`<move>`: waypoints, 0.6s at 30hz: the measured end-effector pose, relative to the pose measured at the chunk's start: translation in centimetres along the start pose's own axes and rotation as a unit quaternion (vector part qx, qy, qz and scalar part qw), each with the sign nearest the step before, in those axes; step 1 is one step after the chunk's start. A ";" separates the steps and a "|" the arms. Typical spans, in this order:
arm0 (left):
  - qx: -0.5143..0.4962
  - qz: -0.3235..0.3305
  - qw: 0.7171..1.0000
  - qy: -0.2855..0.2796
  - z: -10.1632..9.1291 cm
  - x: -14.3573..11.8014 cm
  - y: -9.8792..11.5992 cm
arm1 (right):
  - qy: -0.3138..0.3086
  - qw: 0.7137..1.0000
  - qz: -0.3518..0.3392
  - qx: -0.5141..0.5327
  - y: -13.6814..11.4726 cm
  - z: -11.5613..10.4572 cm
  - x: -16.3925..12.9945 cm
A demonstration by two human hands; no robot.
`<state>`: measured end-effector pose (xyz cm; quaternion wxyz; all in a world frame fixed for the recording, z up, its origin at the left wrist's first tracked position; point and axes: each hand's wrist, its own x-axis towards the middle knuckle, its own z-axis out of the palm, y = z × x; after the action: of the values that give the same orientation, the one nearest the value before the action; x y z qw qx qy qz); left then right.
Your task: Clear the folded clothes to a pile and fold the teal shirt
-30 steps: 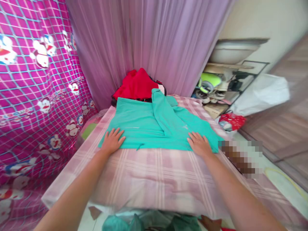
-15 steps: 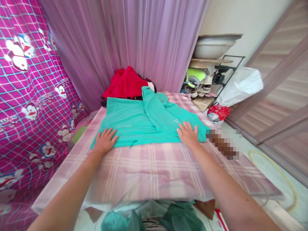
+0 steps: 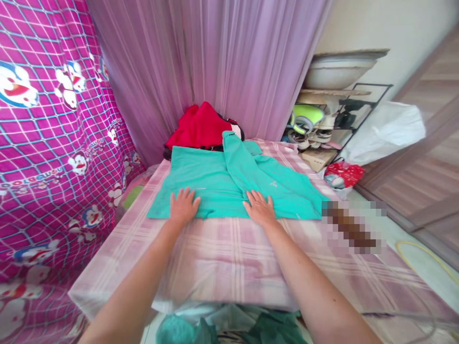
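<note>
A teal garment (image 3: 215,179) lies spread on a table covered with a pink checked cloth (image 3: 229,253), one sleeve folded across its middle. My left hand (image 3: 183,205) rests flat on the garment's near hem, left of centre, fingers apart. My right hand (image 3: 259,208) lies flat on the same hem near the middle, fingers spread. Neither hand grips the fabric. Behind the garment a red cloth pile (image 3: 201,126) sits at the table's far end.
A lilac curtain (image 3: 215,62) hangs behind the table and a magenta cartoon-print sheet (image 3: 46,143) on the left. A shelf rack with shoes (image 3: 315,129), a white bag (image 3: 387,131) and a red bag (image 3: 342,173) stand at the right. More clothes (image 3: 229,329) lie below the table's near edge.
Both hands have slid inward along the teal garment's near hem, from its outer corners toward the middle. The right hand moved farthest, leftward.
</note>
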<state>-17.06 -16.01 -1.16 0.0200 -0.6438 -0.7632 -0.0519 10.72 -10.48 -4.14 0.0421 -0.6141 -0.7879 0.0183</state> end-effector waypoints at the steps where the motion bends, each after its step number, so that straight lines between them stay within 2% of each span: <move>1: -0.011 0.051 0.999 0.000 0.2 -0.1 2.3 | 0.003 1.000 0.002 -0.003 0.0 0.1 0.0; 3: -0.043 0.151 0.987 -0.015 0.7 -0.3 6.6 | 0.006 1.000 0.003 -0.005 -0.2 0.2 0.1; 4: -0.057 0.180 0.982 -0.027 1.0 -0.3 8.4 | 0.007 1.000 0.002 -0.004 -0.2 0.2 0.1; 6: -0.073 0.185 0.979 -0.052 1.6 -0.2 10.4 | 0.010 1.000 0.001 -0.003 -0.3 0.3 0.1; 7: -0.074 0.179 0.979 -0.061 1.7 -0.1 10.6 | 0.011 1.000 0.001 -0.003 -0.2 0.3 0.2; 9: -0.064 0.164 0.982 -0.065 1.9 0.1 9.4 | 0.012 1.000 0.001 -0.006 -0.2 0.3 0.1; 15: -0.012 0.118 0.992 -0.052 1.7 0.1 1.2 | 0.017 1.000 0.007 0.004 -0.2 0.2 -0.1; 18: 0.003 0.111 0.993 -0.042 1.8 0.1 -0.7 | 0.028 0.999 0.012 0.027 -0.2 -0.8 0.4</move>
<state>-17.67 -15.86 -3.00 -0.0049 -0.7259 -0.6875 -0.0202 10.52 -10.19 -3.29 0.0801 -0.6221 -0.7785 0.0230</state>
